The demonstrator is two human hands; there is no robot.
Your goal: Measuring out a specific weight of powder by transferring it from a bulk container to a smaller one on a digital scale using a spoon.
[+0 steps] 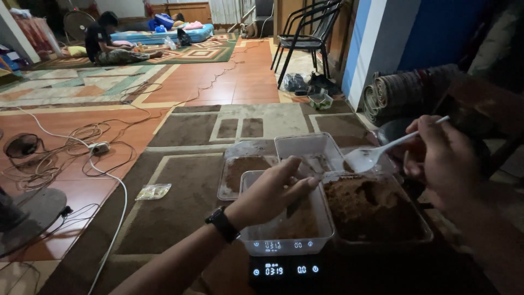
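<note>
Lower centre: left hand (pixel 273 192) pinches inside a clear container (pixel 286 218) on a digital scale (pixel 284 269); right hand (pixel 439 158) grips a white spoon (pixel 376 154). A nudge could spill brown powder (pixel 371 207).

Patterned brown rug (pixel 185 191) underfoot, orange tile floor (pixel 240 76) beyond. White cable (pixel 117 191) and tangled cords (pixel 82 136) at left. Small plastic packet (pixel 153 191) on rug. Fan base (pixel 27 216) lower left. Black chairs (pixel 308 35) against blue wall (pixel 436 33). Rolled mats (pixel 406 87) right. Person (pixel 106 43) sitting far back by mattress (pixel 164 34).
</note>
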